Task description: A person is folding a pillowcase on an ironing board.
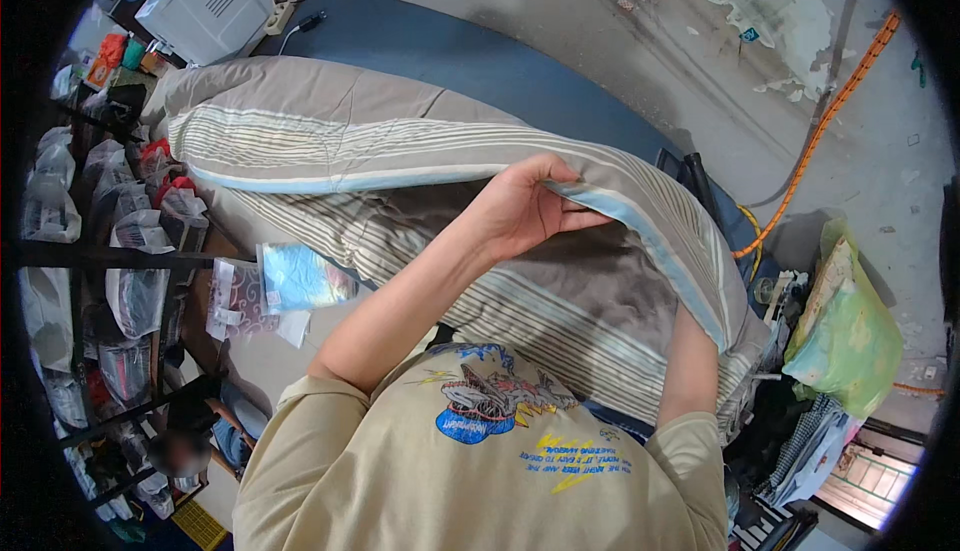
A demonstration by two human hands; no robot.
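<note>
A grey quilt (435, 105) with cream stripes and a light-blue band lies across a bed, one side folded back over itself. My left hand (532, 206) holds its light-blue edge, thumb above and fingers beneath. Under the lifted edge, the wrinkled grey inner face (600, 288) shows. My right forearm (690, 375) reaches beneath the quilt at the right end, and the cloth hides that hand.
A blue mattress (420, 48) extends behind the quilt to a peeling wall (637, 26). Bagged goods fill a black rack (127, 258) at left, with a seated person (225, 423) near it. An orange rope (825, 120) hangs at right above a green pillow (847, 333) and hung clothes (810, 446).
</note>
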